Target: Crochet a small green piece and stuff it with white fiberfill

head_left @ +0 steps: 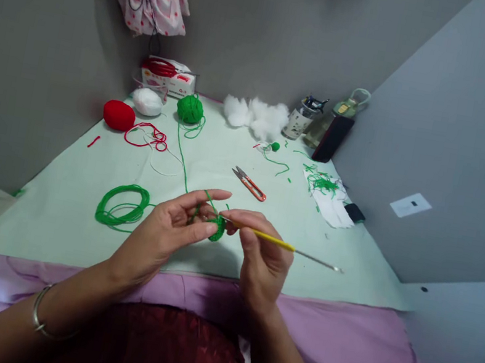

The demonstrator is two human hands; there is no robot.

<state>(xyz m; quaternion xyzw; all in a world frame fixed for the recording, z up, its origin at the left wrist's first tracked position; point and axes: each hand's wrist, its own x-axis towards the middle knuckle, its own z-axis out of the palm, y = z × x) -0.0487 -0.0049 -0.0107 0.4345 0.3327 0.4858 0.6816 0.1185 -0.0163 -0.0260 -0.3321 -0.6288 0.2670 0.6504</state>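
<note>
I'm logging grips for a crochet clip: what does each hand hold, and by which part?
The left hand pinches the small green crochet piece at its edge. The right hand grips the crochet hook on its yellow handle, near the hook end.

Dim even light, dark warped corners

near edge: bare desk right of the hands
centre: scissors; green yarn coil at left
far edge: yarn balls, stuffing, bottles crowd passage
</note>
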